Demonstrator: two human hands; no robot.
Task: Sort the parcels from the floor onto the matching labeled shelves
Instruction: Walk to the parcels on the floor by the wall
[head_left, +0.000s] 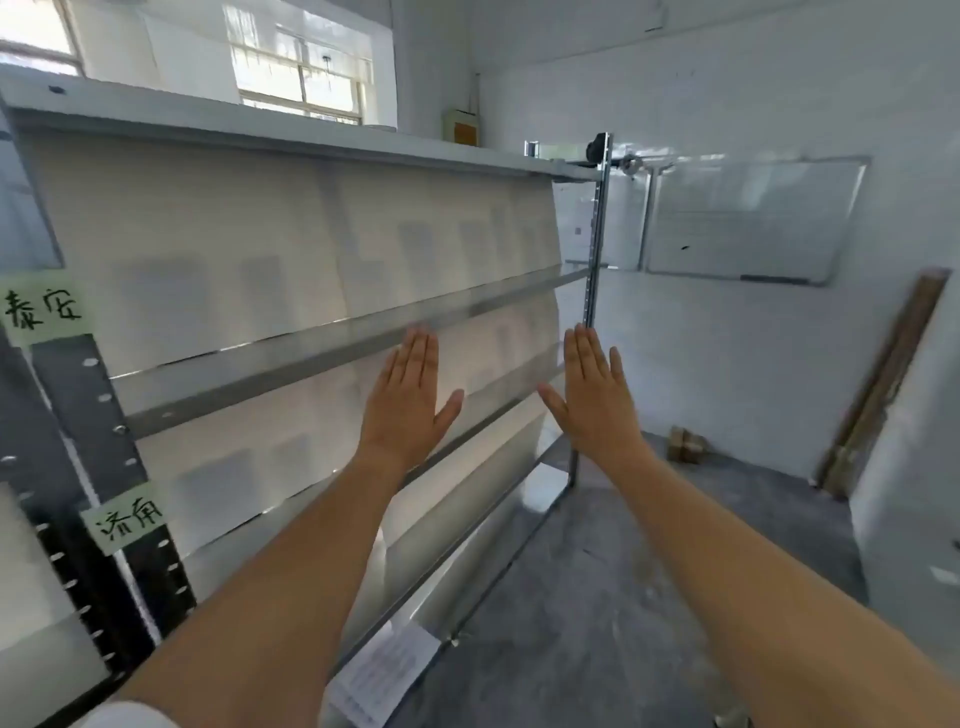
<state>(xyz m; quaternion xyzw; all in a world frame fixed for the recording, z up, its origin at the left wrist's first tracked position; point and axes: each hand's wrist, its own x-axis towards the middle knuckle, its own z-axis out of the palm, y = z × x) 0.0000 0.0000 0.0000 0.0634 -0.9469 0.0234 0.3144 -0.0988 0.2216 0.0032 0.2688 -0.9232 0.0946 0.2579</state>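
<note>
grey metal shelving unit (291, 358) with green handwritten labels (44, 309), grey concrete floor (623, 597), small boxes (685, 444) by far wall

Whiteboard (753, 218) mounted on the right wall. Wooden slats (883, 384) leaning in the corner. Small cardboard boxes (685, 444) near the wall base. Window (306, 78) beyond.

Looks like a bare storeroom I'm in: metal shelving rack (322, 353) with handwritten green labels (49, 310), whiteboard (748, 218) on white wall, rough concrete floor (597, 597), small cartons (687, 446) in corner.
</note>
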